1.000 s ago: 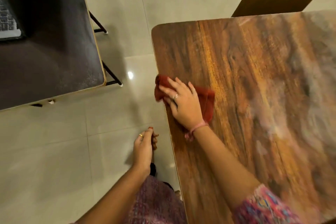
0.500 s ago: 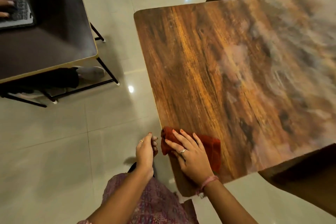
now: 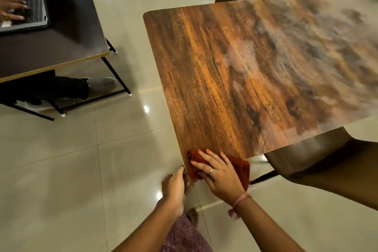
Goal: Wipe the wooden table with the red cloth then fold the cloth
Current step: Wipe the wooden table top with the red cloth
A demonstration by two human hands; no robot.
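Wiping is not done: the right hand presses the red cloth flat with spread fingers on the near left corner of the wooden desk. The left hand waits just beside that corner, fingers together, holding nothing. Pale smears far from that corner look unwiped, and the cloth is bunched, not folded.

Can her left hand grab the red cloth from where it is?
Probably yes. The left hand hangs just below the near corner of the wooden table, beside the crumpled red cloth, which the right hand presses flat. Nothing lies between them.
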